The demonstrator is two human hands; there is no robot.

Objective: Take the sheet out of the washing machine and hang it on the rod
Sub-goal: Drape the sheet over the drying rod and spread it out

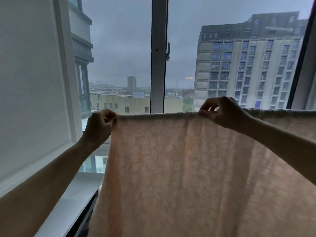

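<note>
From the head view: your left hand [100, 125] pinches the near end of the sheet [171, 168] at its top fold, and your right hand [224, 112] pinches that fold further along. The fold runs left to right at finger height, and it probably lies over the rod, which the cloth hides. The sheet hangs straight down in front of the window frame [158, 57]. Nothing blocks a sideways pull.

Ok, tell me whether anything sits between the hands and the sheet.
Nothing visible does. The left hand pinches the sheet at its top left corner, and the right hand pinches the top edge further right.
</note>
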